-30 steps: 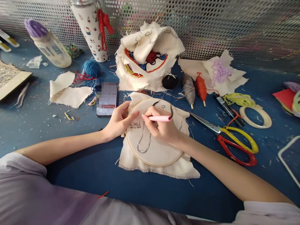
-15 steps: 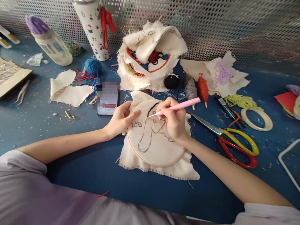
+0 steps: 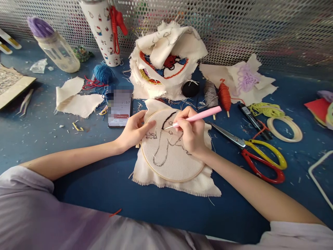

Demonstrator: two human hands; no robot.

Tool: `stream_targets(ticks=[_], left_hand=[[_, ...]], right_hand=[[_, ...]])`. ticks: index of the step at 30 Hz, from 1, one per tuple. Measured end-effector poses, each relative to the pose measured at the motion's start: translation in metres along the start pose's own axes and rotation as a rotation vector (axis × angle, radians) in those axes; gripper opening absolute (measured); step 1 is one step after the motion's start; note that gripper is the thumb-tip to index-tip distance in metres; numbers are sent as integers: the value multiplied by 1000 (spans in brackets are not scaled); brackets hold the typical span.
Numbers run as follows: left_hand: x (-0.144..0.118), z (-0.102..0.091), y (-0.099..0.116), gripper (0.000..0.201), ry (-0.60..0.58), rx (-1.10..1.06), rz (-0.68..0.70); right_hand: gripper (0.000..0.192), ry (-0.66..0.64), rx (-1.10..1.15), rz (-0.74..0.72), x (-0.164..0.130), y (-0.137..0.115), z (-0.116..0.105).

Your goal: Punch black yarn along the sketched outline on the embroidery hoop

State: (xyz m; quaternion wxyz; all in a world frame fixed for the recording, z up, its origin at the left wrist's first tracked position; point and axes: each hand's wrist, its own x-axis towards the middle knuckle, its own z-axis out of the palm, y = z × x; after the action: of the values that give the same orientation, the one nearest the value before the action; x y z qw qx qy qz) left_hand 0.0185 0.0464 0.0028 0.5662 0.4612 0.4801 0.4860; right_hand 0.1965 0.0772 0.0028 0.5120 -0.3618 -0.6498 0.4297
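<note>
Blue work table (image 3: pixel 78 194), littered with thread clippings, runs up to a perforated metal screen at the back.

Work piece: a round wooden embroidery hoop (image 3: pixel 145 163) stretching cream woven cloth (image 3: pixel 177 163), lying flat on the table in front of the person, its frayed edges spreading beyond the ring. A figure is drawn on the cloth in thin dark outline.

Left hand (image 3: pixel 132 132): fingers curled over the hoop's left rim, thumb on top, pressing it down.

Right hand (image 3: pixel 191 133): closed in a pen grip on a pink-handled punch needle (image 3: pixel 201 116), its metal tip touching the cloth near the top of the hoop.

Progress, as judged: only a short arc of thick black stitching (image 3: pixel 168 118) near the upper rim is filled. The rest of the outline shows bare pencil line, so the greater part of the figure appears unworked.

Surroundings: red-and-yellow-handled scissors (image 3: pixel 262 158) lie just right of the cloth; a smartphone (image 3: pixel 120 109) lies just left of it. Behind stand a heap of finished embroidered cloths (image 3: pixel 166 62), a black thread ball (image 3: pixel 189 89), a grey spool (image 3: pixel 210 93) and an orange spool (image 3: pixel 224 95).
</note>
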Motion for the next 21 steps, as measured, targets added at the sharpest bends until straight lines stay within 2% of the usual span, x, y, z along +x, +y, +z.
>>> stream_targets(ticks=[5,9,11,13,18,21], left_hand=[[-2,0,0,23,-12,7,14],[-4,0,1,26,-5,28,104],[-5,0,1,29,1,48,126],[-5,0,1,34,-4,49,125],[-2,-1,-2,33,-13,33,89],[0,-1,-4,33,-7,35,58]], right_hand=[[19,-61,-218,-163,-6,-1,0],[21,-238,-482,-383,-10,0,3],[26,-287,-594,-437,-10,1,4],[27,-276,-590,-415,-10,1,5],[24,-171,-249,-162,-6,-2,2],[23,-96,-117,-59,-4,-3,1]])
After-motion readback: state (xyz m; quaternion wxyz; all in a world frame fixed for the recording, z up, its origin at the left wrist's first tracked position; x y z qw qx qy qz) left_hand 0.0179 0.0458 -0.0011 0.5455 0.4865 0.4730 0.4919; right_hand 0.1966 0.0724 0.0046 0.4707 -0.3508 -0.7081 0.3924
